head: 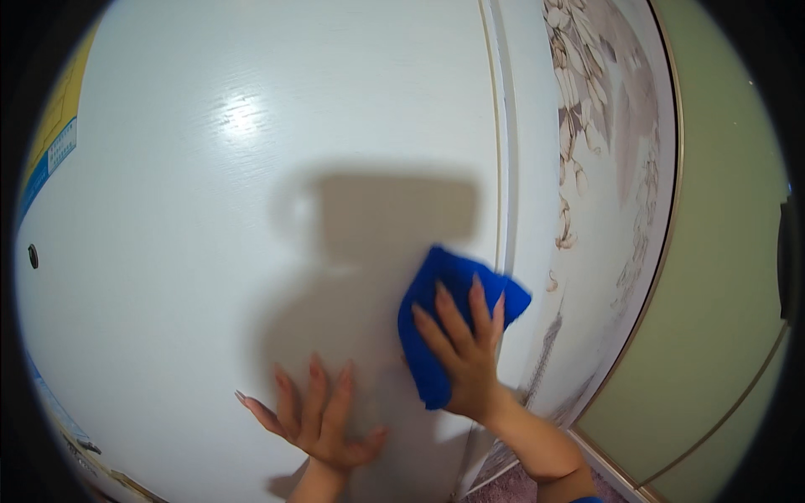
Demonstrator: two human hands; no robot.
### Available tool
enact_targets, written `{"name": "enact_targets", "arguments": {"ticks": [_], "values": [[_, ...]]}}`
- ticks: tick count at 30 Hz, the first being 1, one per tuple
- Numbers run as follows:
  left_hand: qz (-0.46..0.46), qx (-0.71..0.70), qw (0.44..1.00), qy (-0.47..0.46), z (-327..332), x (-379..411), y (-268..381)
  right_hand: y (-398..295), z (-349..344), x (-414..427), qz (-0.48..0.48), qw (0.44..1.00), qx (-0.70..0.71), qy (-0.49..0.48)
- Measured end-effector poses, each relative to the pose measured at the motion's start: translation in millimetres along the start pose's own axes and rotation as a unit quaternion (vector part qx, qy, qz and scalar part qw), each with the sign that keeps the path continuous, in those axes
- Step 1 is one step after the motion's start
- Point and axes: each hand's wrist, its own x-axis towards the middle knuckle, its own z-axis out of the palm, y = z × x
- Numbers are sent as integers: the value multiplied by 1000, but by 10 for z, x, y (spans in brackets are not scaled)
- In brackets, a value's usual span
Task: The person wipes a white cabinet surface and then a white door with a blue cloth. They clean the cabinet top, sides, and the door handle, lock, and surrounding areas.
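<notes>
A folded blue cloth point(427, 327) lies flat against a white door or panel point(188, 251), close to its right-hand edge. My right hand point(468, 352) presses on the cloth with spread fingers, and one corner of the cloth reaches over the raised trim point(508, 188). Lower and to the left, my left hand point(324, 415) is raised before the white surface with its fingers apart and nothing in it. Whether its palm touches the surface cannot be told. A dark shadow falls on the panel above both hands.
Right of the trim is a wall with a floral pattern point(575, 126), then a green panel point(710, 188) with a metal edge and a dark handle point(785, 261). A round dark fitting point(33, 256) and a yellow and blue poster point(56, 126) are at the left.
</notes>
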Motion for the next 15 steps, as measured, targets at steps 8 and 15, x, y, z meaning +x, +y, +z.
{"name": "enact_targets", "arguments": {"ticks": [8, 15], "values": [[14, -38, 995, 86, 136, -75, 25, -39, -497, -349, 160, 947, 269, 79], [68, -154, 983, -72, 153, -122, 560, 409, -859, 833, -54, 985, -95, 130]]}}
